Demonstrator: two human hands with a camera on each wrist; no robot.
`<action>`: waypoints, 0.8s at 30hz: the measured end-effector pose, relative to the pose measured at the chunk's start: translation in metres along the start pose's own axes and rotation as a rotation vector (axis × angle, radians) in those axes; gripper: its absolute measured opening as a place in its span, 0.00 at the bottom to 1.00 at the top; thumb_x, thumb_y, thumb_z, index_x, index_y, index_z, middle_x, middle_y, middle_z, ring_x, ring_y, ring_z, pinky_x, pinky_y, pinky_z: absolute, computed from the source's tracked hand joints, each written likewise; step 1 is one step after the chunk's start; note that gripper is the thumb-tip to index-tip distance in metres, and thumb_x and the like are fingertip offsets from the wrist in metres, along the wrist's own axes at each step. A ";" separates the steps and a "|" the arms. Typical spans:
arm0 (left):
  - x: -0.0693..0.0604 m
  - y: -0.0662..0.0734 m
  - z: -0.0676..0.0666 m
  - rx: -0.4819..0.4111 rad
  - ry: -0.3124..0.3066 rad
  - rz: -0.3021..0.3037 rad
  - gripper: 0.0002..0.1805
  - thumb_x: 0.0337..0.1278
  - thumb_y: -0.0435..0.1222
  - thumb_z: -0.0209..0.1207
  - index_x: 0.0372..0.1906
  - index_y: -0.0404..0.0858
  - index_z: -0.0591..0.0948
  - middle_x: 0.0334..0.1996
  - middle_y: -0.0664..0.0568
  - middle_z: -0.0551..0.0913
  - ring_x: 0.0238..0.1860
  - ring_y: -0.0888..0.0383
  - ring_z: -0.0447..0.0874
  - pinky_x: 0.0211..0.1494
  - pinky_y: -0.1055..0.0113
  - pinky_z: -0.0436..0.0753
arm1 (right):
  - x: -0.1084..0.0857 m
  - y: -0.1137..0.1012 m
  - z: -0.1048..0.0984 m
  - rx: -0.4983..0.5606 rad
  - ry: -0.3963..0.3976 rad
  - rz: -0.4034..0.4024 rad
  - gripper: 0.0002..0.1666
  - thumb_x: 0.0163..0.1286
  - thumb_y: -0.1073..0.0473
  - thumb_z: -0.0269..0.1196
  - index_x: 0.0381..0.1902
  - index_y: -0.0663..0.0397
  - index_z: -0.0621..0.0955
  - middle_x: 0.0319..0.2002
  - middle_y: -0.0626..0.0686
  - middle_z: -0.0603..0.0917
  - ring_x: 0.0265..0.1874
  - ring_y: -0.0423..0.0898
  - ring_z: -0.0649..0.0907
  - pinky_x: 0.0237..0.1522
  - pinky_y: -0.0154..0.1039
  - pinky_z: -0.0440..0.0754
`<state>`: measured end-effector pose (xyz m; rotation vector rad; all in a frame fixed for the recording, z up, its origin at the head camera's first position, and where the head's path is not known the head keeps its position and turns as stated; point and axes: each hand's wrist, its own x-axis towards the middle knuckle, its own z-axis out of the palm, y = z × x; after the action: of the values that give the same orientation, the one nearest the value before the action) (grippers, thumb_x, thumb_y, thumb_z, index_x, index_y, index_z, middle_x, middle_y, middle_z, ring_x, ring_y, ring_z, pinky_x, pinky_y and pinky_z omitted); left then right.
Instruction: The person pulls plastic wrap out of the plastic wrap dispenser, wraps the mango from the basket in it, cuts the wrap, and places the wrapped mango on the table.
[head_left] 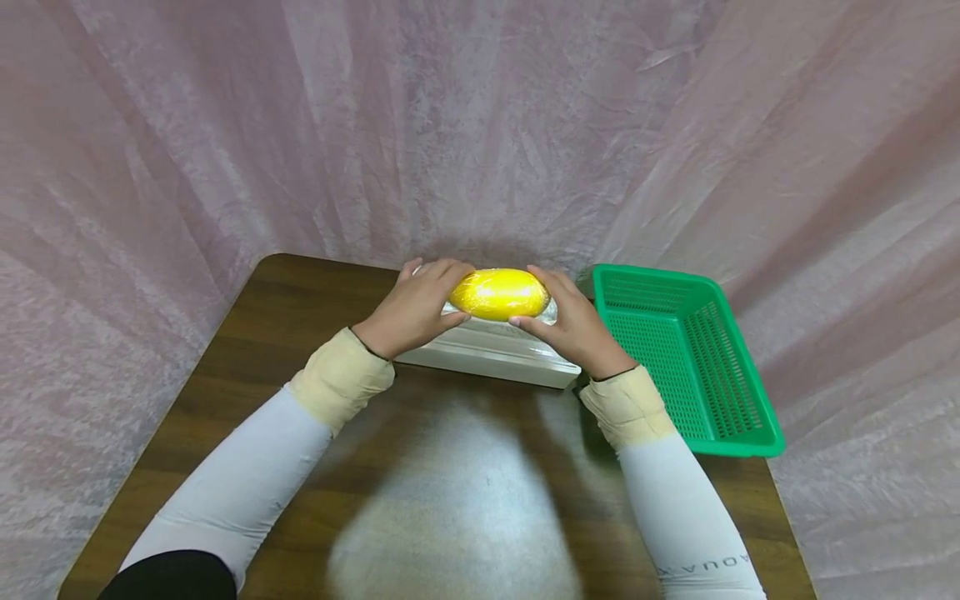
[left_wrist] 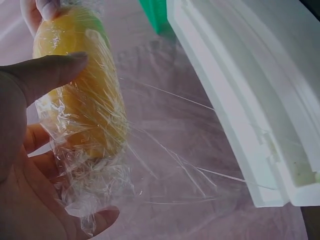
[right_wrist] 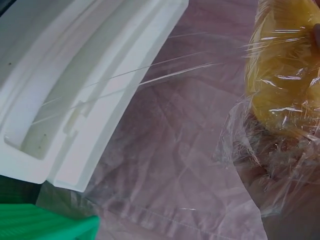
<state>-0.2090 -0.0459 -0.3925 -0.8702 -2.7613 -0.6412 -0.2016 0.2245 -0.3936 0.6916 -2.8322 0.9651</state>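
A smooth, oval yellow fruit (head_left: 500,293) is held up between both hands, wrapped in clear cling film (left_wrist: 95,185). At its left end my left hand (head_left: 412,310) grips it, thumb laid across the near side and fingers behind. My right hand (head_left: 576,325) holds the other end, with its thumb at the lower edge. Just beneath the fruit lies a long white cling film dispenser (head_left: 487,360). In both wrist views a thin, creased sheet of film stretches between the fruit and the dispenser. Film bunches loosely at the fruit's ends.
On the right side of the brown wooden table (head_left: 247,350) stands a green plastic basket (head_left: 750,375), close to my right forearm. A pinkish curtain (head_left: 480,125) hangs behind the table and along its sides.
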 end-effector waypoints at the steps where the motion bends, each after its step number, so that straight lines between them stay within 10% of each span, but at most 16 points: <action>1: 0.000 0.001 -0.001 0.001 -0.001 0.000 0.35 0.59 0.44 0.70 0.69 0.45 0.71 0.64 0.51 0.76 0.67 0.50 0.74 0.74 0.37 0.57 | -0.001 0.000 -0.001 -0.002 -0.001 0.004 0.50 0.65 0.39 0.69 0.78 0.45 0.62 0.70 0.56 0.70 0.67 0.54 0.74 0.67 0.56 0.75; 24: -0.051 0.020 0.006 0.041 0.029 0.052 0.36 0.49 0.45 0.75 0.64 0.43 0.75 0.60 0.50 0.80 0.62 0.51 0.77 0.73 0.37 0.62 | -0.057 -0.018 0.021 0.003 0.025 -0.050 0.50 0.61 0.43 0.74 0.76 0.48 0.65 0.68 0.54 0.71 0.65 0.51 0.75 0.64 0.52 0.78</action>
<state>-0.1559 -0.0546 -0.4056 -0.9132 -2.7069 -0.5818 -0.1405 0.2218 -0.4119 0.7412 -2.7788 0.9638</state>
